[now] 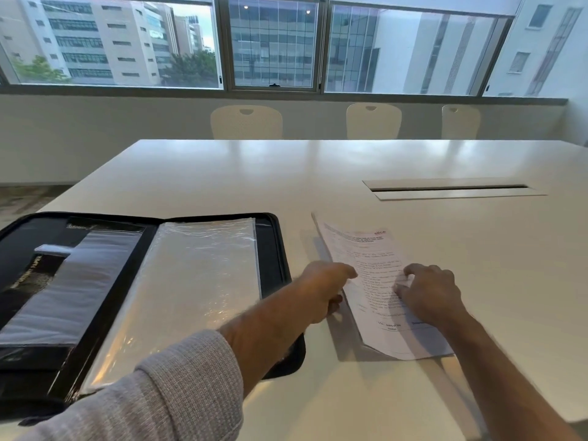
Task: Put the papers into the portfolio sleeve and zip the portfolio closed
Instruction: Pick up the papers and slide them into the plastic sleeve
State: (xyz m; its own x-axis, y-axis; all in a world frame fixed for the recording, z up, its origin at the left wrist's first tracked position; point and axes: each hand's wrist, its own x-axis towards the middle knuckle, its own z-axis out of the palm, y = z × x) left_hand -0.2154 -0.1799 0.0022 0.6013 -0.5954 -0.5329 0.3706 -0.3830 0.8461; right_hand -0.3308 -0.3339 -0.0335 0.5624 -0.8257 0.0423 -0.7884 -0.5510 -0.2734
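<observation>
A black zip portfolio (276,237) lies wide open on the left of the white table. Its right half carries clear plastic sleeves (197,281); its left half has dark pockets. To its right a thin stack of printed papers (366,249) lies on the table, its left edge lifted slightly. My left hand (324,288) pinches that left edge, fingers curled around it. My right hand (429,294) presses down on the middle of the sheets with bent fingers.
The white table (318,173) has a long cable slot (451,188) at the right. Three pale chairs (246,122) stand along its far side under the windows. The table's left edge drops to carpet.
</observation>
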